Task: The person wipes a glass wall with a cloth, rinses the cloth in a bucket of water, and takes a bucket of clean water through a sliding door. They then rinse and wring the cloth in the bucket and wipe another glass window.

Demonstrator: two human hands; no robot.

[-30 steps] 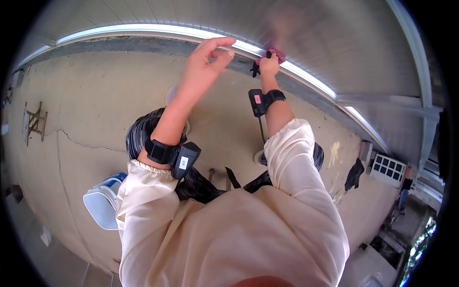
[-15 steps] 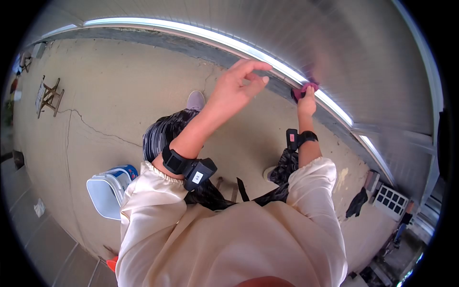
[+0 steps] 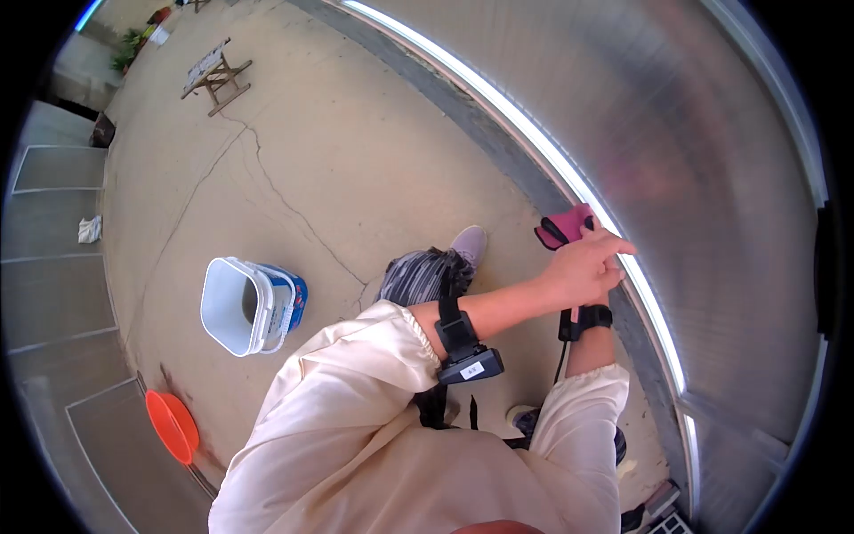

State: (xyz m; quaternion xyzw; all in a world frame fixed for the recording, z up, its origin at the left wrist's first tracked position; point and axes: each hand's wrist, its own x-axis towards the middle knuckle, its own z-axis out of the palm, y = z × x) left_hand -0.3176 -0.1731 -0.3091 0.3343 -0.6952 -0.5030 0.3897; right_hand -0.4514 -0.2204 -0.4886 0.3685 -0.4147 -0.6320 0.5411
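Two bare hands [image 3: 583,270] [image 3: 603,292] meet, at least in view, by the floor's right-hand edge, where a bright strip [image 3: 534,133] runs along the foot of a metal panel [image 3: 694,187]. The left hand crosses in front of the right hand, its index finger stretched out over the strip and the other fingers bent; nothing shows in its grasp. The right hand is mostly covered by it, but appears to be clamped on a pink cloth [image 3: 559,230] with black parts, which lies against the inner side of the strip. Whether the left hand touches the cloth I cannot tell.

Each forearm has a black strapped device [image 3: 471,363] [image 3: 587,322], and both sleeves [image 3: 356,343] [image 3: 583,405] are pale and shiny, gathered at the cuff. Beyond the left forearm a lilac shoe [image 3: 470,244] stands on the bare concrete floor [image 3: 356,169].

Farther left, a white bucket [image 3: 233,307] with a blue label sits upright and open, its handle down at the side. An orange basin [image 3: 173,427] is near the floor's left edge, toward the lower corner. A folding stool [image 3: 216,78] stands toward the upper left corner, just beside a crack [image 3: 267,173], and a crumpled white item [image 3: 90,230] is at the left edge.
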